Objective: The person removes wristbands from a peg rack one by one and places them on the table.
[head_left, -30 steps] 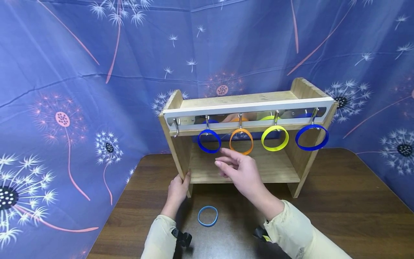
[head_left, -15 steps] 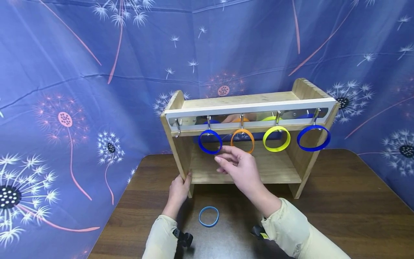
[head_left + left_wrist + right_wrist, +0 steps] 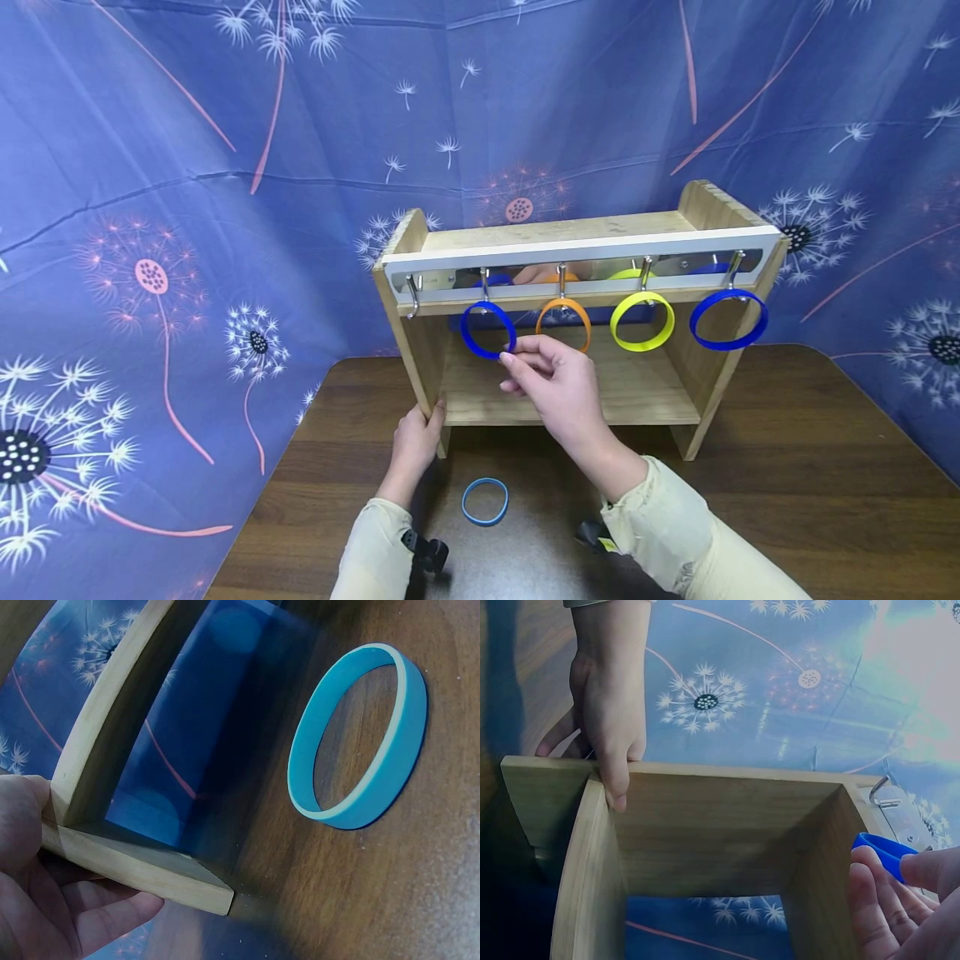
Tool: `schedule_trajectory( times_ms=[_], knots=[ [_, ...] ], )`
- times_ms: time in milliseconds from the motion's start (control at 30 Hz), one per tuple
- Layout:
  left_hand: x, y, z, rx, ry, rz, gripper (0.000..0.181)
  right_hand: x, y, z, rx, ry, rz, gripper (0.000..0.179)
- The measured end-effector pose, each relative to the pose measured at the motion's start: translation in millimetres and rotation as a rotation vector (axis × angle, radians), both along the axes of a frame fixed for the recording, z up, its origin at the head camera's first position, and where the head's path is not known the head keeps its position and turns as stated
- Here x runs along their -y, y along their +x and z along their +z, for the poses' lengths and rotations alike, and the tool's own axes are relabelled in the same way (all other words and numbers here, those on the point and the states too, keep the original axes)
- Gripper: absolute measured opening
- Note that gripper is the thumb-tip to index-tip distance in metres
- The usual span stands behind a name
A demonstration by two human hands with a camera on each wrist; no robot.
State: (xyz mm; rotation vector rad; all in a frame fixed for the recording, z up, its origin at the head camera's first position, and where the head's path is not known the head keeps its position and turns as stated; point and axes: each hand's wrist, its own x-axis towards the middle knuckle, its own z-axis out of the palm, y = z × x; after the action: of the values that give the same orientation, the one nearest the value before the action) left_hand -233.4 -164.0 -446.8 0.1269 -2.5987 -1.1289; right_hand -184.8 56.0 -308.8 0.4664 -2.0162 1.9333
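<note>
My right hand (image 3: pixel 562 383) pinches the lower right edge of a blue silicone wristband (image 3: pixel 464 332) between thumb and fingertips. That band hangs from the second hook from the left on a wooden shelf unit (image 3: pixel 442 242). In the right wrist view the blue wristband (image 3: pixel 890 851) shows between the thumb and fingers. My left hand (image 3: pixel 414 439) grips the lower left side panel of the unit; the left wrist view has its thumb and fingers around the wood. A light-blue wristband (image 3: pixel 411 739) lies on the table near the left hand.
An orange wristband (image 3: pixel 588 329), a yellow wristband (image 3: pixel 641 346) and another blue wristband (image 3: pixel 723 344) hang on the hooks further right. The leftmost hook (image 3: pixel 412 296) carries no band. Behind the brown table (image 3: pixel 810 467) hangs a blue dandelion-print cloth (image 3: pixel 300 100).
My right hand's fingertips have closed onto the blue wristband's lower edge, from just beside it a second ago. The left hand has stayed on the side panel.
</note>
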Motion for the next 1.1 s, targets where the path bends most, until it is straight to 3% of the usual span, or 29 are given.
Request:
schedule_trajectory(
  times_ms=[667, 1100],
  knots=[
    [-0.2, -0.1, -1.3, -0.008, -0.006, 0.002, 0.038, -2.3, 5.5, 2.6, -0.012, -0.133, 0.036, 0.017],
    [-0.6, 0.6, 0.1, -0.013, -0.003, 0.004, 0.037, -7.3, 12.9, 2.1, -0.014, -0.117, 0.068, 0.02]
  ],
)
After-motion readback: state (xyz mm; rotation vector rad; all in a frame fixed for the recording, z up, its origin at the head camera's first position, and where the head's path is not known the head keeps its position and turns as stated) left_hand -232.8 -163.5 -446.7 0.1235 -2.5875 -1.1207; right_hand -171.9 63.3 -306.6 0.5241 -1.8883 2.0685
